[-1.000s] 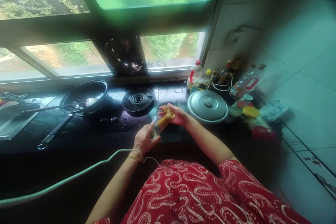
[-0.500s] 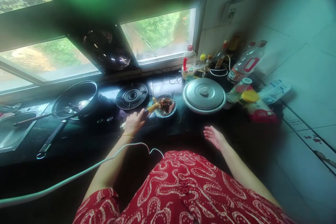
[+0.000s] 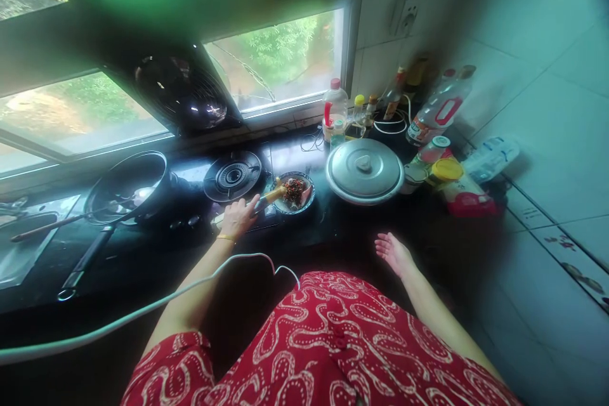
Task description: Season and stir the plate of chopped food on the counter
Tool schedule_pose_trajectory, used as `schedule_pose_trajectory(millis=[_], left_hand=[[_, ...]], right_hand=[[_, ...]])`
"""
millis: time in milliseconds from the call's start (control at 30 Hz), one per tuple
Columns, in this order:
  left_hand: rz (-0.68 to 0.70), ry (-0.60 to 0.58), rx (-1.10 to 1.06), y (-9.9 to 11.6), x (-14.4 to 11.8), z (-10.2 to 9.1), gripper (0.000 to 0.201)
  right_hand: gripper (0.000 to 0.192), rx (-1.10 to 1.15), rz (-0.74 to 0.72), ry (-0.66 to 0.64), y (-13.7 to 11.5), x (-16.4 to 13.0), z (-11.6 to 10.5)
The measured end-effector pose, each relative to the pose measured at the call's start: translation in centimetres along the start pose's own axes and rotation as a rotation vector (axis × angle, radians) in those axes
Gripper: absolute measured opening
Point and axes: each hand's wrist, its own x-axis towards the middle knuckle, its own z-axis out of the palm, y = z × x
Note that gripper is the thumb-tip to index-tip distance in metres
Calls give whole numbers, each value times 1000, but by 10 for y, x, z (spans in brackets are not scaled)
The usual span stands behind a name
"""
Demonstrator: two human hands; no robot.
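One bowl (image 3: 294, 192); two hands, seemingly.

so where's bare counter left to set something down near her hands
Bare dark counter shows along the front edge, between the big lidded pot and the open right hand. Another strip runs in front of the pan handle. Crowded: the right back corner of bottles, and around the left hand by the bowl.

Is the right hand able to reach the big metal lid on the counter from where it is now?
Probably yes. The right hand hangs open and empty at the counter's front edge, and the metal lid lies straight ahead of it. Only bare dark counter shows between them, so nothing blocks the way.
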Motion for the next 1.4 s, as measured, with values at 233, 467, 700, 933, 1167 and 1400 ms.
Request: schedule_pose_trajectory(millis=[233,467,700,933,1167,1400], left_hand=[[108,2,30,-10,14,-16,65],[142,-3,57,-7,27,-22,66],[90,6,25,-6,41,-23,64],[103,23,94,-17,47,-35,63],[102,42,119,-25,41,-46,66],[128,7,96,-29,8,-32,61]], right_hand=[[28,7,-7,1,7,11,0],[27,50,-10,28,11,18,-7],[26,66,-13,66,12,20,-10],[27,55,-8,77,14,24,-9],[26,59,-7,56,18,32,-4],[26,66,4,86,18,31,-6]])
